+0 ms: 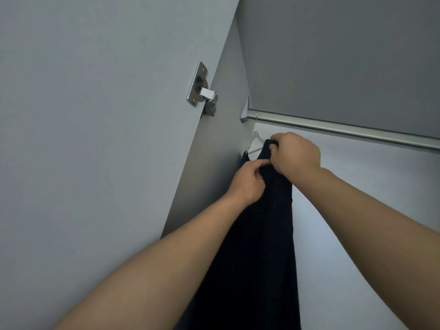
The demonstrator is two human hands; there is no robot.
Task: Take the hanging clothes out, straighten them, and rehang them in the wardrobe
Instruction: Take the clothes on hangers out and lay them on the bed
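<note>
A dark, almost black garment (259, 239) hangs from a white hanger (255, 141) whose hook sits on the metal rail (345, 129) near its left end. My left hand (247, 184) pinches the garment's fabric just below the hanger. Slightly higher and to the right, my right hand (296, 152) grips the garment's top edge at the hanger's shoulder. Most of the hanger is hidden behind the cloth and my hands.
The wardrobe's open grey door (95, 139) fills the left side, with a metal hinge (202, 91) on it. The grey side panel (214, 175) stands close to the left of the garment. The rail runs on to the right, bare.
</note>
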